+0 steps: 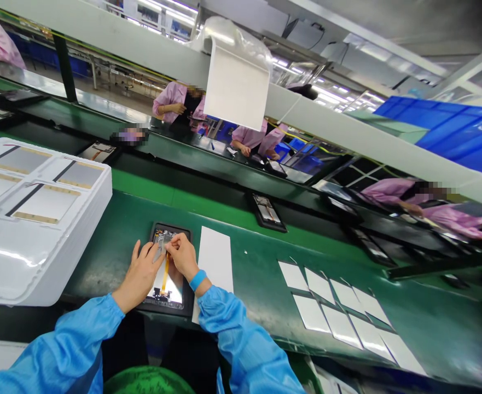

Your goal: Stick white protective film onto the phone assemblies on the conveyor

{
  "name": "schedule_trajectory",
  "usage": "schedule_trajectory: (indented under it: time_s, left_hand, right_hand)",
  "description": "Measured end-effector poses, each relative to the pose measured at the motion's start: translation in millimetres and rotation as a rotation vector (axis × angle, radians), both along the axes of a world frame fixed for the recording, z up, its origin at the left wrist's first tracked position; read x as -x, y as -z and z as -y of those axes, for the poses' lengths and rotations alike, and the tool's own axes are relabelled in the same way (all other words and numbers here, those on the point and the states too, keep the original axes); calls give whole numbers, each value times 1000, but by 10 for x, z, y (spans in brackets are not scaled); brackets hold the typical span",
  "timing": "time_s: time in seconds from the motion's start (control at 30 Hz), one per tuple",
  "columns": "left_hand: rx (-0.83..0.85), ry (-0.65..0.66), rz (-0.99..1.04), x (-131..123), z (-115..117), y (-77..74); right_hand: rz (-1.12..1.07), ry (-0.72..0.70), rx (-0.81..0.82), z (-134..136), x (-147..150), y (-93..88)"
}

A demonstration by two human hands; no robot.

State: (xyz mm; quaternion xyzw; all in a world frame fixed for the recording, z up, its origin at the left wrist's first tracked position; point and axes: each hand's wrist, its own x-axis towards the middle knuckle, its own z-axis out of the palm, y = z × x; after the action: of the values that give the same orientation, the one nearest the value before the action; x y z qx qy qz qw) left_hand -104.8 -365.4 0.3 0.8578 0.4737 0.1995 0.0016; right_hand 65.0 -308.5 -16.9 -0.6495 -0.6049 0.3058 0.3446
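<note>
1. A black-framed flat device with its back open [173, 294] lies on the green tabletop [257, 273] directly in front of the person, and both hands are on it.
2. The left hand [139, 277] rests on the left part of the device with fingers spread, and seems to steady it.
3. The right hand [182, 256] has its fingertips bunched together on the upper end of a thin orange flat ribbon cable [166, 279], which runs down the middle of the device (I cannot tell whether it grips the ribbon or only pushes it down).
4. In my judgement, the step in hand is seating this ribbon end in the upper part of the device; the contact point is hidden under the fingers.
5. Such a move calls for light, straight pressure, because the ribbon can bend or slip sideways.
6. A white paper strip [215, 257] lies just beside the device on the right. A stack of white moulded plastic trays [39, 262] stands to the left, and white rectangular sheets [339, 314] lie in rows well apart to the right.
</note>
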Motion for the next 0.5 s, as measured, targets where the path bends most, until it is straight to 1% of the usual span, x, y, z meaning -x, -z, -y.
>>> schedule_trajectory:
  time_s: [0.2, 0.33, 0.43, 0.5]
  left_hand:
    - [14, -16, 5, -53, 5, -52]
    - [-5, -43, -5, -109, -6, -88]
    - [-25, -60, -44, -144, -13, -95]
    - [-30, -61, -64, -155, -10, -89]
  right_hand:
    - [74, -30, -20, 45, 27, -114]
    - [123, -59, -118, 56, -42, -193]
    - [126, -61, -181, 108, -159, -325]
    - [100, -65, -203, 217, -269, -458]
